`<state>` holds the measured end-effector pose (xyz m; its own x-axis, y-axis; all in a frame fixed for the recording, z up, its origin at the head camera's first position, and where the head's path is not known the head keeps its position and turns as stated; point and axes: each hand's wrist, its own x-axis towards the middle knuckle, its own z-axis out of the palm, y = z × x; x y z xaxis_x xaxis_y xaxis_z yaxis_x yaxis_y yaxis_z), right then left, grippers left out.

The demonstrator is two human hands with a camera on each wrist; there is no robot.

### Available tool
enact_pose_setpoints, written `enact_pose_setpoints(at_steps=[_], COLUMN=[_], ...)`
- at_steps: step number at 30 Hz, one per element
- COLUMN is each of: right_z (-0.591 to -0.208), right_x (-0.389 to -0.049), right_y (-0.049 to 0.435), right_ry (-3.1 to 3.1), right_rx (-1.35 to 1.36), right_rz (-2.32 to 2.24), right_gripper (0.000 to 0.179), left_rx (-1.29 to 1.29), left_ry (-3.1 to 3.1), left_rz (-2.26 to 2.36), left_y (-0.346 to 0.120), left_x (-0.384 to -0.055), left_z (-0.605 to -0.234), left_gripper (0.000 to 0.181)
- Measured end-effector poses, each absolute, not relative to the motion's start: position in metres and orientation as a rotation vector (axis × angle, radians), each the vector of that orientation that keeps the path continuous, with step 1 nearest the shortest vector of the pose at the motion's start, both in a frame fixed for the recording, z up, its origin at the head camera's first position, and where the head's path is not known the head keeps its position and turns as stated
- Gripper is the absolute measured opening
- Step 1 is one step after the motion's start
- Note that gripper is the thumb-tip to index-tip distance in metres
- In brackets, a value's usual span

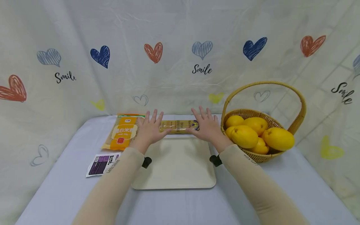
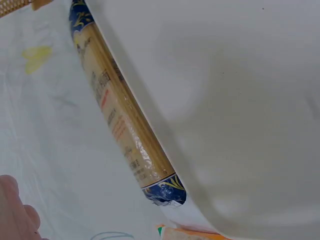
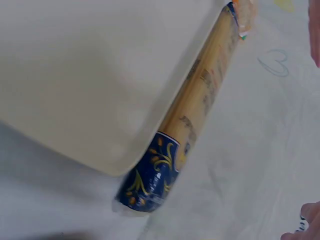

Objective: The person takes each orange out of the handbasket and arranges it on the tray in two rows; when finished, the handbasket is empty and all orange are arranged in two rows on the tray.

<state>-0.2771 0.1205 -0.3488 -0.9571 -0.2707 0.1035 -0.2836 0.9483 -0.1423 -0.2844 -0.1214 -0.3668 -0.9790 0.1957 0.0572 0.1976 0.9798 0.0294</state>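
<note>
Both hands are held out with fingers spread and nothing in them. In the head view my left hand (image 1: 150,129) is over the back left corner of a cream tray (image 1: 180,165), beside an orange bag of rice noodles (image 1: 122,132). My right hand (image 1: 207,126) is over the tray's back right corner, near the basket. Behind the tray lies a long clear pack of spaghetti (image 1: 177,125), partly hidden by the hands; its blue printed ends show in the left wrist view, where the spaghetti pack (image 2: 120,110) runs along the tray's rim (image 2: 145,105).
A wicker basket (image 1: 262,159) with a tall handle holds several yellow mangoes (image 1: 244,136) at the right. A small purple and white packet (image 1: 98,164) lies at the left, partly behind the left sleeve. A white curtain (image 1: 174,25) printed with hearts hangs behind the table.
</note>
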Motion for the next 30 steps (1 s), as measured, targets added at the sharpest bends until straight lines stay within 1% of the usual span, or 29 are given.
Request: enact_pose_setpoints(at_steps=[3, 9, 13, 21, 24, 30], right_z=[-0.343, -0.337, -0.336, -0.336, -0.335, -0.337], right_x=[-0.271, -0.257, -0.247, -0.228, -0.22, -0.208], right_y=[0.127, 0.142, 0.153, 0.175, 0.178, 0.185], right_ry=[-2.985, -2.904, -2.845, -2.783, -2.767, -2.723], right_rx=[0.466, 0.528, 0.545, 0.538, 0.553, 0.581], right_rz=[0.221, 0.189, 0.213, 0.247, 0.259, 0.277], right_gripper=[0.087, 0.091, 0.093, 0.094, 0.095, 0.095], left_rx=[-0.333, -0.535, -0.597, -0.672, -0.646, -0.433], left_ry=[-3.075, -3.087, -3.077, -3.027, -3.034, -3.146], left_rz=[-0.141, -0.579, -0.809, -0.981, -1.043, -1.089], left_y=[-0.127, -0.142, -0.151, -0.167, -0.177, -0.205], left_x=[-0.28, -0.267, -0.252, -0.222, -0.212, -0.189], left_z=[-0.371, -0.372, -0.371, -0.379, -0.382, -0.39], left_gripper=[0.086, 0.087, 0.091, 0.09, 0.089, 0.088])
